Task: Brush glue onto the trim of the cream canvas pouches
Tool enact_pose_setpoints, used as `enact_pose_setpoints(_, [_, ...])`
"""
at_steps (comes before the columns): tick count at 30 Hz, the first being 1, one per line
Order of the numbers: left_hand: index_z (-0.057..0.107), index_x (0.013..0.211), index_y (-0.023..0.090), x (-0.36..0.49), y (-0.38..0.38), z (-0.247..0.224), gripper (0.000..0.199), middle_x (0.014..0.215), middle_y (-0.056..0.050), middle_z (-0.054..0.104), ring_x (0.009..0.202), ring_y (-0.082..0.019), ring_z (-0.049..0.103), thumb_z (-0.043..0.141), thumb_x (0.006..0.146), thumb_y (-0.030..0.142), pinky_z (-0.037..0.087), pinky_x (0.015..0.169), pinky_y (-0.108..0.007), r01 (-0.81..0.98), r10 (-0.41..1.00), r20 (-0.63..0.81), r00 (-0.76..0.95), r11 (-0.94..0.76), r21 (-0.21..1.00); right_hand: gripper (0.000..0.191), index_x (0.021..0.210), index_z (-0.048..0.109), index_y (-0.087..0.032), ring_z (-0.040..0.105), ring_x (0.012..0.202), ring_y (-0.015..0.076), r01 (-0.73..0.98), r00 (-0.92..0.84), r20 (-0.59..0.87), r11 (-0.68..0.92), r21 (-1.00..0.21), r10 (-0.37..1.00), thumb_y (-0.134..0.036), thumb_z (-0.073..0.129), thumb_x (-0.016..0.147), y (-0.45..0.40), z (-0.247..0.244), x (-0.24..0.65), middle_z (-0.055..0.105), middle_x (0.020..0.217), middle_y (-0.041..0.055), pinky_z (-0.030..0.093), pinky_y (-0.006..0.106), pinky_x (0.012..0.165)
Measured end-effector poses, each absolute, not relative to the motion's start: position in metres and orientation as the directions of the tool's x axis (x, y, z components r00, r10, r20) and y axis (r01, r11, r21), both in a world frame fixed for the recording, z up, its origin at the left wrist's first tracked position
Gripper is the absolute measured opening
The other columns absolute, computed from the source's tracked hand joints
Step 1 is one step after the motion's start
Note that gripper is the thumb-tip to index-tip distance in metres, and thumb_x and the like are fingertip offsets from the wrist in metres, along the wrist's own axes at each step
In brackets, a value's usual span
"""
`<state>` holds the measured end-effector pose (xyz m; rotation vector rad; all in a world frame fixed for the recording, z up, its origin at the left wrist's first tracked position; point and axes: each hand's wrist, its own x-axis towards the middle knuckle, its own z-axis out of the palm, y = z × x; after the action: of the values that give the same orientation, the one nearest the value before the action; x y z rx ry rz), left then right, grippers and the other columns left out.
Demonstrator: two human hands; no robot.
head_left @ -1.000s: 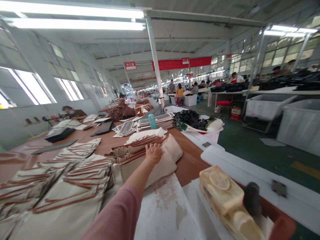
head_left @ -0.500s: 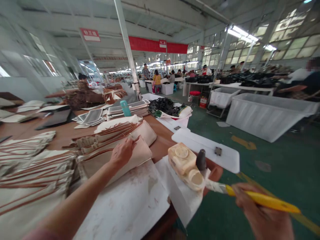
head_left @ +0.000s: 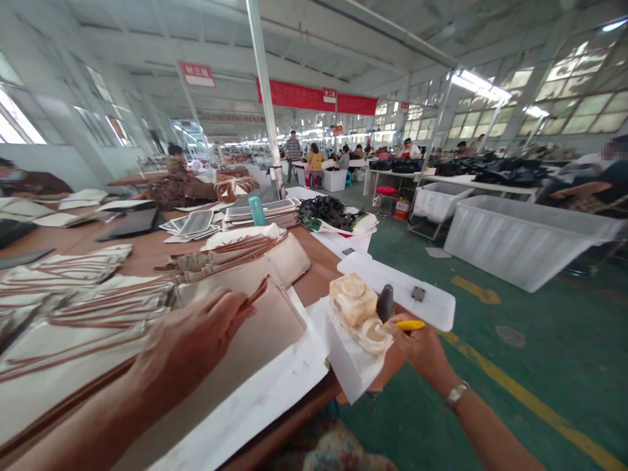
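Across a brown-covered factory table (head_left: pixel 321 268), pinches the trim of a cream piece (head_left: pixel 275 320) with joined fingertips of the left hand (head_left: pixel 193 337), apparently steadying it on white paper (head_left: pixel 279 386); grips a yellow brush (head_left: pixel 411 324) in the curled right hand (head_left: pixel 424 350) at the handily near container (head_left: pixel 349 297).

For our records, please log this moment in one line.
left hand: pinches brown strip of cream panel; right hand: holds yellow brush at plastic bottle; white sheet: under panel
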<state>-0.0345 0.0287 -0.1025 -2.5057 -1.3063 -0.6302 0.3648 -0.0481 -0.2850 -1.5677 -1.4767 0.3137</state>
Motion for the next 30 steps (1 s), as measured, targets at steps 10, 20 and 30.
enact_pose_setpoints(10, [0.046, 0.072, 0.021, 0.02, 0.011, -0.19, 0.029, 0.069, 0.002, 0.052, 0.063, -0.015, 0.045, 0.045, 0.095, 0.038, 0.029, 0.061, -0.026, 0.744, 0.868, 0.209, 0.451, -0.495, 0.449, 0.027, 0.093, 0.072, -0.021, 0.066, 0.08, 0.023, 0.684, 0.126, 0.441, 0.244, -0.687, 0.889, -0.041, 0.055, 0.097, -0.065, -0.269, 0.358, 0.071, 0.089, 0.0043, 0.048, 0.036, 0.079])
enact_pose_setpoints(20, [0.061, 0.075, 0.017, 0.023, 0.013, -0.19, 0.033, 0.068, 0.003, 0.051, 0.066, -0.014, 0.046, 0.052, 0.087, 0.047, 0.03, 0.059, -0.024, 0.568, 0.903, 0.025, 0.429, -0.291, 0.77, 0.02, 0.1, 0.074, -0.023, 0.068, 0.087, 0.0248, 0.634, 0.121, 0.481, 0.306, -0.71, 0.868, -0.039, 0.063, 0.095, -0.116, -0.275, 0.356, 0.071, 0.095, 0.0075, 0.055, 0.034, 0.076])
enact_pose_setpoints(30, [0.07, 0.098, 0.015, 0.022, -0.007, -0.176, 0.04, 0.079, -0.002, 0.068, 0.065, -0.015, 0.056, 0.059, 0.087, 0.052, 0.039, 0.057, -0.023, 0.276, 0.873, -0.156, 0.461, 0.026, 0.961, 0.039, 0.093, 0.07, -0.016, 0.057, 0.048, 0.019, 0.558, 0.519, 0.426, 0.084, -0.825, 0.741, -0.054, 0.063, 0.092, -0.118, -0.278, 0.36, 0.063, 0.066, 0.0048, 0.044, 0.025, 0.04])
